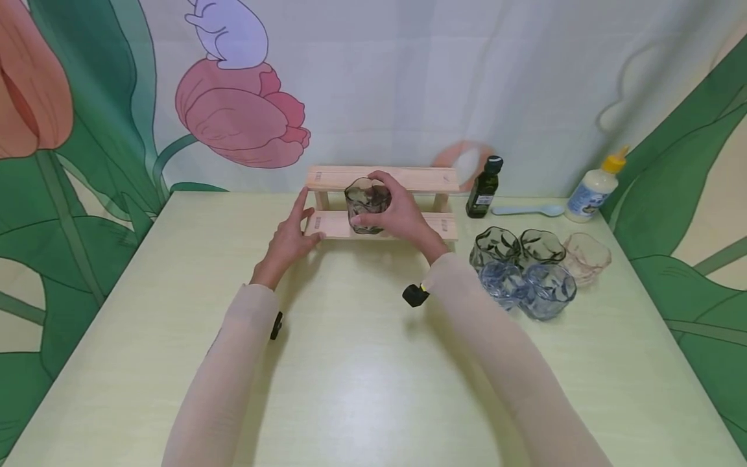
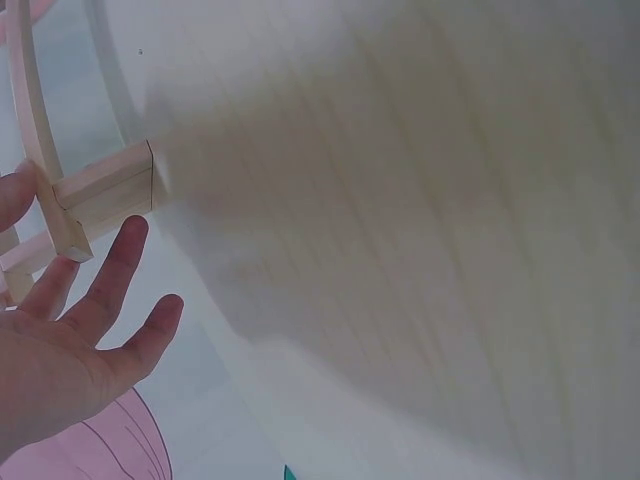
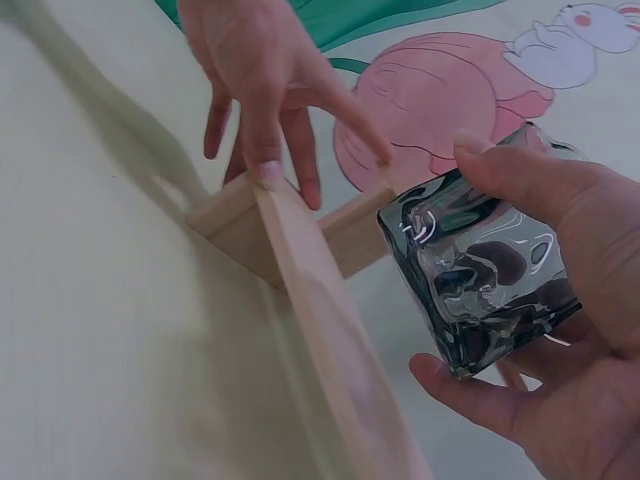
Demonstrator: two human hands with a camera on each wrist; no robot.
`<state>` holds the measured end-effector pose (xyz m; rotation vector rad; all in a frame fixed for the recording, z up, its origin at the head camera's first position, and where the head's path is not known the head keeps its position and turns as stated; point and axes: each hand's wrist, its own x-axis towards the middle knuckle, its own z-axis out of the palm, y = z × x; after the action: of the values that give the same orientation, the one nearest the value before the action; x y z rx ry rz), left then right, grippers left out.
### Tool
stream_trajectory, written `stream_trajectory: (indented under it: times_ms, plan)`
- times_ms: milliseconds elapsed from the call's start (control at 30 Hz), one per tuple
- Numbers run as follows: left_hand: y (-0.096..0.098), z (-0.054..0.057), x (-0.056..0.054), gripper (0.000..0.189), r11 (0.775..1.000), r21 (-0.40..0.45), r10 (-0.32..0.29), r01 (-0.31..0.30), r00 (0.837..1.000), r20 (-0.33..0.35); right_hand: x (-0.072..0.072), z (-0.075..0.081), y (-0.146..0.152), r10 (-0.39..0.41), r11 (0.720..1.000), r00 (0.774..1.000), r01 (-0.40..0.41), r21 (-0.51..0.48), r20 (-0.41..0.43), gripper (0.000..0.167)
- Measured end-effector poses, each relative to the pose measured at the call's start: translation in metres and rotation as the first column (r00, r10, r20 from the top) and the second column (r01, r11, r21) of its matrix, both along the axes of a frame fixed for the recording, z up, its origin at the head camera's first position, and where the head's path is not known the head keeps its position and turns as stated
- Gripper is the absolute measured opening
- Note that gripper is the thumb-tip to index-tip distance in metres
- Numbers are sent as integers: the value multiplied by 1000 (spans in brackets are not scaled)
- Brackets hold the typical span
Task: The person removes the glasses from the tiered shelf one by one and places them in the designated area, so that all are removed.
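Note:
A small two-tier wooden rack (image 1: pixel 382 178) stands at the back of the table. My right hand (image 1: pixel 399 211) grips a smoky grey, wavy-walled glass cup (image 1: pixel 366 201) between thumb and fingers, in front of the upper plank. In the right wrist view the glass cup (image 3: pixel 485 255) is tilted and looks raised off the lower plank (image 3: pixel 325 320). My left hand (image 1: pixel 290 240) touches the rack's left end, thumb at the lower plank and a finger reaching to the upper one. In the left wrist view, the left hand (image 2: pixel 75 345) has its fingers spread beside the rack's end (image 2: pixel 110 185).
Right of the rack are a dark green bottle (image 1: pixel 484 188), a light blue spoon (image 1: pixel 528 211) and a white bottle with yellow cap (image 1: pixel 592 191). Nearer stand two grey glasses (image 1: pixel 495 246), two blue glasses (image 1: pixel 548 292) and a pinkish glass (image 1: pixel 586 259). A printed curtain (image 1: pixel 397 84) hangs behind.

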<state>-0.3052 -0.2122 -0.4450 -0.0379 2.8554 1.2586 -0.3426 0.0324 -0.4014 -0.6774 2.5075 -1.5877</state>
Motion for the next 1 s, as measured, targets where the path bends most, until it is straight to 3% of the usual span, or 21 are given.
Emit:
stream_trajectory:
  times_ms: [300,633,1000]
  plan:
    - [-1,0,1,102,1000,-2,-1,1,1000,-2,2,16,38,-59,998,996,57,-36,-63,84]
    - [-2,0,0,101,1000,-3,-6,6,1000,-1,21,41,85,-105,994,985,109,19,-134,81]
    - [-2,-1,-2,101,1000,-14,-3,3,1000,10,47,43,155,-230,970,955,240,33,-188,82]
